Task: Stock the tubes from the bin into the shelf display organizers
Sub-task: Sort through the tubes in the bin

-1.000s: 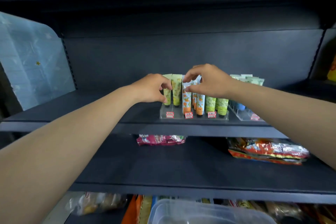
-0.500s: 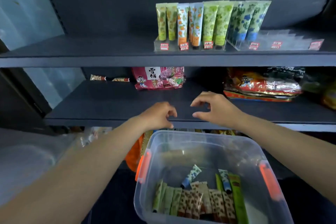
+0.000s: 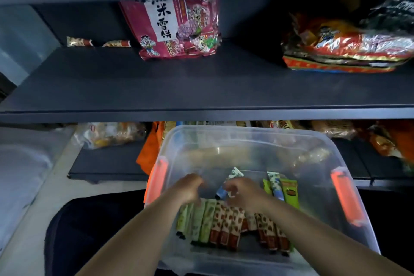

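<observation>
Both my hands are down inside the clear plastic bin [image 3: 313,148], which has orange handles. My left hand [image 3: 187,188] hovers with loosely curled fingers over a row of green tubes [image 3: 197,219] and holds nothing. My right hand [image 3: 244,192] curls its fingers right at a blue-capped tube [image 3: 224,189] lying in the middle of the bin; blur hides whether it grips it. Red-patterned tubes [image 3: 226,224] lie in a row under my wrists. More tubes [image 3: 280,188] lie at the right. The display organizers are out of view.
A dark shelf [image 3: 201,87] runs across above the bin, with a pink snack bag [image 3: 174,29] at its back and orange-red bags [image 3: 345,49] at the right. Two small tubes [image 3: 98,42] lie at the back left. Packaged goods sit on the lowest shelf behind the bin.
My hands left the tubes in the upper organizer, came down past the middle shelf, and now reach into the bin. My view dropped from the top shelf to the bin.
</observation>
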Tool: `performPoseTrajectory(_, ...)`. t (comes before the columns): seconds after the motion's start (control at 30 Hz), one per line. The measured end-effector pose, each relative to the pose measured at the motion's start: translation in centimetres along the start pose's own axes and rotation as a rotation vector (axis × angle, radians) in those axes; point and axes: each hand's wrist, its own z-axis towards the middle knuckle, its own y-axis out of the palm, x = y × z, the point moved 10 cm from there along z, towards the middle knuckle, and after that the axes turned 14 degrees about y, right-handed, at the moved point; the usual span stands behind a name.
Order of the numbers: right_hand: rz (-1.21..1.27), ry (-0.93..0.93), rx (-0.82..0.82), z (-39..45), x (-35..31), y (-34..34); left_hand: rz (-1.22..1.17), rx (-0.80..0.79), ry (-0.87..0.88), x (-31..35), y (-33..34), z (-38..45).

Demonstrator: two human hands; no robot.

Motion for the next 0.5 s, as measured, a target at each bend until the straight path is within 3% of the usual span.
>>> performPoseTrajectory(0.17,-0.075,-0.074,-0.089,2.2,-0.4,4.1,-0.007,-0.067,-0.086,-2.5,3.3,1.7)
performPoseTrajectory(0.5,-0.003,-0.200,-0.004,4.2,-1.5,5.6,-0.013,-0.080,-0.106,-4.2,4.6,3.1)
